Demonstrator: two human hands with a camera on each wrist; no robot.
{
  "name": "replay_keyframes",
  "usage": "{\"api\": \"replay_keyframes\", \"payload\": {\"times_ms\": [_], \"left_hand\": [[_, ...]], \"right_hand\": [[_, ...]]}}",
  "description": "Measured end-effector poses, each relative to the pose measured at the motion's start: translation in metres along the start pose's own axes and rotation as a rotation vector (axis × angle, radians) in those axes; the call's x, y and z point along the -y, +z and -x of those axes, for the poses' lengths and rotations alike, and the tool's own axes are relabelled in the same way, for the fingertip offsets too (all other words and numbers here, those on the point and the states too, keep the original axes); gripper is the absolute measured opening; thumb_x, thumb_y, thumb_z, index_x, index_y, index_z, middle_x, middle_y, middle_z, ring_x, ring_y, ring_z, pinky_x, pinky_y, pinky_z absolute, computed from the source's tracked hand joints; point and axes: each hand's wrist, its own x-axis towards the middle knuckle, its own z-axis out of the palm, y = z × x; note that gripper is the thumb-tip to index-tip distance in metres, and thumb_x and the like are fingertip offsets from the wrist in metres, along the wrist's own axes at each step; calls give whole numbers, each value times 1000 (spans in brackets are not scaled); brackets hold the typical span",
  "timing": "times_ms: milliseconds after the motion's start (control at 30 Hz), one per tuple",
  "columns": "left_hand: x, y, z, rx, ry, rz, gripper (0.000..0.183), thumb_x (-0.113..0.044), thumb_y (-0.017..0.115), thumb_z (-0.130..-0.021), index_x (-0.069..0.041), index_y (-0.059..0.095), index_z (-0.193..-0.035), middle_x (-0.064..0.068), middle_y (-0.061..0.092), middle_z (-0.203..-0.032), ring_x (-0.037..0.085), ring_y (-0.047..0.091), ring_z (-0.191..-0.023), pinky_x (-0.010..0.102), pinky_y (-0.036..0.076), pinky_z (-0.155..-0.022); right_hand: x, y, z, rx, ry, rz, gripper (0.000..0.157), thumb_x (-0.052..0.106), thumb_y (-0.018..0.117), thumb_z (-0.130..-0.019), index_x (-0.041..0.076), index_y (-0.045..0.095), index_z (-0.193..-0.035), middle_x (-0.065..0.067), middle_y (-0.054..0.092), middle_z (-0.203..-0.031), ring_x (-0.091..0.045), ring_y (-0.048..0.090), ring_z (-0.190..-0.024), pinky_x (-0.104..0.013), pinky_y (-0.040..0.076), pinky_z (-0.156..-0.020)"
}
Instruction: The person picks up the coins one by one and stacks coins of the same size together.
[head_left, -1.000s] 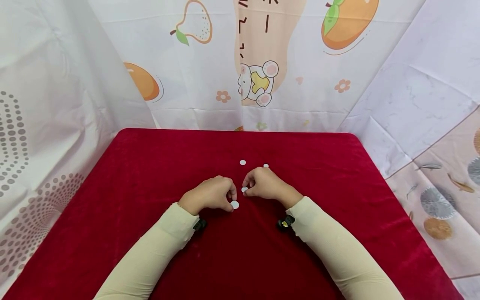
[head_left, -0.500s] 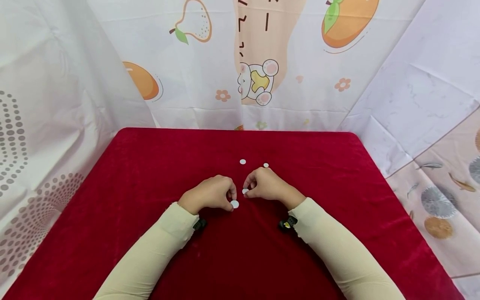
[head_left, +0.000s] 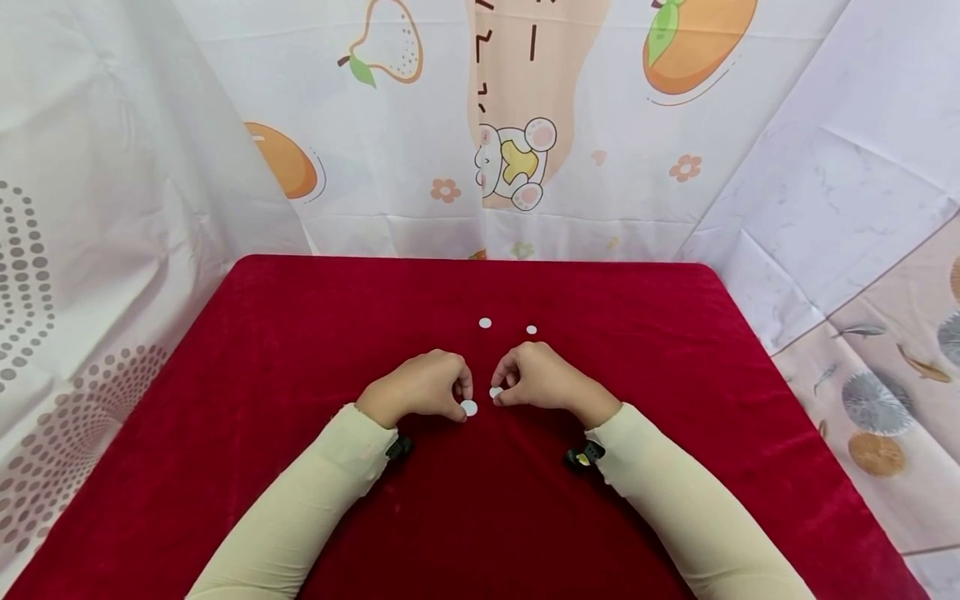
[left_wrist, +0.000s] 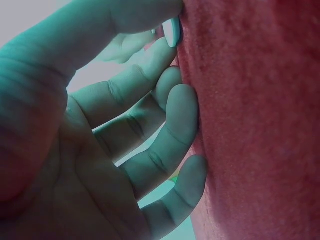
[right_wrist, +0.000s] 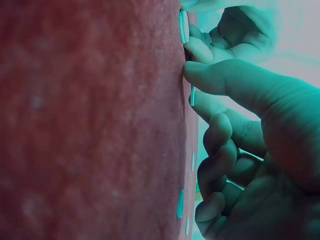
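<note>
Low over the red cloth, my left hand (head_left: 423, 385) pinches a small white disc (head_left: 469, 408) at its edge between thumb and index finger. That same disc (left_wrist: 172, 33) stands edge-on by the cloth in the left wrist view. Just to the right, my right hand (head_left: 546, 379) holds a second white disc (head_left: 496, 392) between thumb and index finger; a thin strip of this disc (right_wrist: 192, 96) shows in the right wrist view. The two held discs are close but apart. Two more white discs, one (head_left: 485, 322) left and one (head_left: 531, 330) right, lie flat beyond the hands.
A red velvety cloth (head_left: 337, 308) covers the table. White printed curtains (head_left: 405, 167) hang behind it and along both sides. In the right wrist view, several thin disc edges, one of them a nearer disc (right_wrist: 180, 203), line the cloth below the right fingers.
My right hand has drawn its disc a little toward me and slightly rightward, uncovering the far right disc fully. The left hand has stayed in place.
</note>
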Motion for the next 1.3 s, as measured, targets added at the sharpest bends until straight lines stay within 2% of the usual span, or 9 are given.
{"api": "replay_keyframes", "payload": {"times_ms": [467,1100,1300], "left_hand": [[1,0,1,-5,-4,12,19,-21,90,-76,-23,71,-76,-7,64,-82,13,58,-75,30,51,-69],[1,0,1,-3,7,5,19,-20,90,-77,-22,71,-76,-7,64,-81,13,58,-75,30,51,-69],[1,0,2,-6,14,8,19,-20,89,-77,-22,71,-77,-7,64,-81,14,58,-75,30,51,-69]], "right_hand": [[2,1,10,28,-31,10,11,22,89,-80,21,79,-85,8,62,-64,-8,55,-61,-25,47,-58],[8,1,18,13,-44,-14,12,20,90,-79,22,79,-85,8,62,-65,-9,56,-63,-25,48,-59],[5,4,18,21,-47,11,13,21,90,-78,23,79,-85,10,62,-66,-7,56,-64,-24,48,-59]]}}
